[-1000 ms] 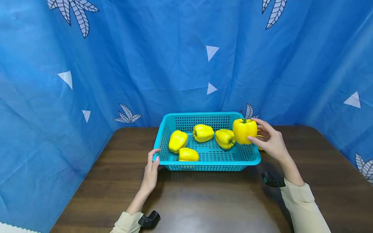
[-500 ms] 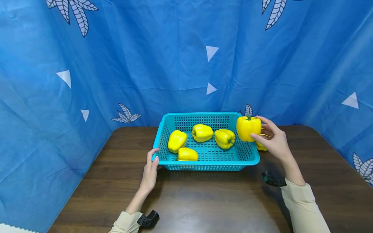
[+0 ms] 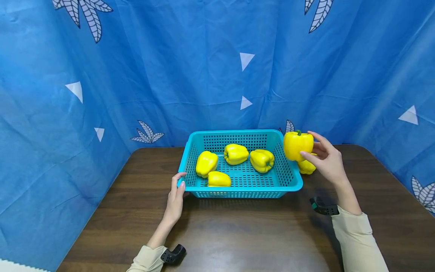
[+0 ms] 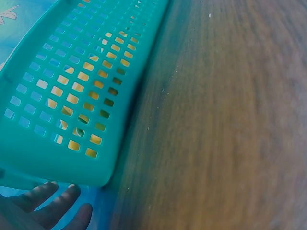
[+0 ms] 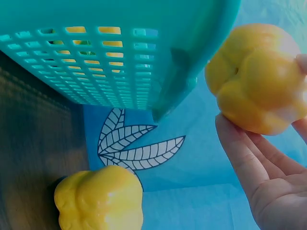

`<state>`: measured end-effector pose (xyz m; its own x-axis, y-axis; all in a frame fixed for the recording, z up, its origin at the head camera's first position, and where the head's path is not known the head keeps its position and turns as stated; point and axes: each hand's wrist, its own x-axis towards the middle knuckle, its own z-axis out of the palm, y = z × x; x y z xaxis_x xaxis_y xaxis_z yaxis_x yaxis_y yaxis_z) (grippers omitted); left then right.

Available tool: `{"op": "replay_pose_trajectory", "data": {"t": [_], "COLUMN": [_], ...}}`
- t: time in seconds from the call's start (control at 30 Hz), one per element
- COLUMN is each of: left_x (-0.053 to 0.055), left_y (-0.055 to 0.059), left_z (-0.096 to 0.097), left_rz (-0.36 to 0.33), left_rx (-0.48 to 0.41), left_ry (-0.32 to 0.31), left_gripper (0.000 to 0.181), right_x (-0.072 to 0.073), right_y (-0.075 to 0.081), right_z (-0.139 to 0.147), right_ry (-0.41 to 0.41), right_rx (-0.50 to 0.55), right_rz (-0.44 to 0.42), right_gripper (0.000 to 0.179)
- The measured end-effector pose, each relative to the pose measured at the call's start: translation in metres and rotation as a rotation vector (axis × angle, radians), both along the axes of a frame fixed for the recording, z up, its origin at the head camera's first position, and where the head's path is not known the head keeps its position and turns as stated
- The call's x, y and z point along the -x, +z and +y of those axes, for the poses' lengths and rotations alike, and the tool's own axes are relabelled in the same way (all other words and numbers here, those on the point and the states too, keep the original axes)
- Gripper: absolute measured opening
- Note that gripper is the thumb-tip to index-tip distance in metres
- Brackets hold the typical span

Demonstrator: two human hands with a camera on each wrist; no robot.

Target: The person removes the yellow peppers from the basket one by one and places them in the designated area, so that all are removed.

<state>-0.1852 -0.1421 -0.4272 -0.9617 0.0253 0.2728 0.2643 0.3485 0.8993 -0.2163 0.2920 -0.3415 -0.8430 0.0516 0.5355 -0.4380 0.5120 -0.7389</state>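
Note:
A yellow bell pepper [image 3: 298, 146] with a green stem is held upright between the thumb and fingers of my right hand [image 3: 324, 160], raised above the right rim of a turquoise plastic basket [image 3: 238, 190]. The right wrist view shows the held pepper [image 5: 259, 79] from below, apart from the basket's wall. My left hand [image 3: 175, 198] grips the basket's rim at its front left corner; in the left wrist view, its fingers [image 4: 53, 208] are by that corner. Several more yellow peppers lie inside the basket, among them one bell pepper [image 3: 262, 161] near its right side.
Another yellow bell pepper [image 3: 307, 167] sits on the brown wooden table [image 3: 248, 230] just right of the basket, partly hidden behind the raised one. A blue curtain [image 3: 204, 75] with leaf prints hangs behind the table and along its sides.
My right hand has moved right and slightly up with its bell pepper, showing more of the pepper on the table. The left hand stays on the basket's corner.

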Motion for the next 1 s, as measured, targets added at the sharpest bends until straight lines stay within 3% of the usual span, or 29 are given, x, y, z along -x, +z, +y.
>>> {"op": "replay_pose_trajectory", "data": {"t": [0.3, 0.8, 1.0], "left_x": [0.0, 0.001, 0.001], "left_y": [0.0, -0.001, -0.002], "left_z": [0.0, -0.001, 0.0], "left_rz": [-0.005, -0.01, -0.003], "left_rx": [-0.003, 0.002, -0.007], "left_ry": [-0.008, -0.002, 0.001], "left_gripper": [0.039, 0.039, 0.038], "right_x": [0.001, 0.0, -0.001], "right_y": [-0.001, -0.008, -0.014], "right_z": [0.01, 0.04, 0.049], "right_ry": [-0.047, -0.169, -0.183], "right_rx": [0.021, 0.08, 0.117], "right_rz": [-0.005, -0.08, -0.121], "right_gripper": [0.06, 0.059, 0.059]}}
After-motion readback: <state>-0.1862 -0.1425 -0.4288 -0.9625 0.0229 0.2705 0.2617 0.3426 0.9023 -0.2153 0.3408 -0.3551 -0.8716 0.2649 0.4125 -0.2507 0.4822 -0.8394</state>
